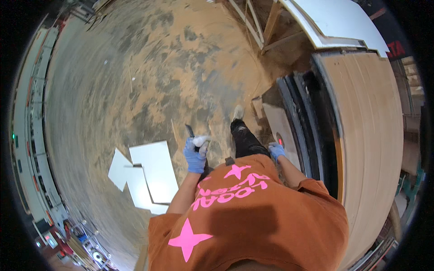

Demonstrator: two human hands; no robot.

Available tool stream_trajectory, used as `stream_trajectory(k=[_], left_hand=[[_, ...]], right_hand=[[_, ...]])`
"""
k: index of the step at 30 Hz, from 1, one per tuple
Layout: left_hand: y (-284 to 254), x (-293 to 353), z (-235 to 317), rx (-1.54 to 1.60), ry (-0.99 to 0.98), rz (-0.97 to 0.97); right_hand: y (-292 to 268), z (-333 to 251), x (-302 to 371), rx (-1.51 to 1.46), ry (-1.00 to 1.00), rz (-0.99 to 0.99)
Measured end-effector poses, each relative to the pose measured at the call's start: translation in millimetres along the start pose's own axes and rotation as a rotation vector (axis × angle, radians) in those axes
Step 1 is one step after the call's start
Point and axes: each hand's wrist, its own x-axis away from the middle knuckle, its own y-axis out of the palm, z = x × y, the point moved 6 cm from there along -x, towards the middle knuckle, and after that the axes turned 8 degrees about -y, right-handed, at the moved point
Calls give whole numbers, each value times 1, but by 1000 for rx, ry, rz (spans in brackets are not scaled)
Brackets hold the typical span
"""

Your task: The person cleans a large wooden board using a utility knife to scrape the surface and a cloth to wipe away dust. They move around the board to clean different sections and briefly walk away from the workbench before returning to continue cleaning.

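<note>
My left hand, in a blue glove, is closed around a dark narrow tool that sticks out forward, with a white wad at the fingertips. My right hand, also in a blue glove, hangs low by my right side. It is next to a small round thing with a red spot on a pale wooden board. Whether it grips that thing is too small to tell. My orange shirt with pink stars fills the lower middle, and one dark trouser leg with a pale shoe steps forward.
White flat panels lie on the sawdust-covered floor to my left. A large curved stack of brown boards with dark edges stands at the right. White sheets and wooden frames lean at the top right.
</note>
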Motion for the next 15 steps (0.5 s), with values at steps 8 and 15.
stream_trajectory(k=[8, 15], left_hand=[[135, -172, -7, -76, 45, -70], [254, -277, -100, -55, -170, -324]], right_hand=[[-14, -158, -227, 120, -161, 217], [10, -124, -439, -164, 171, 454]])
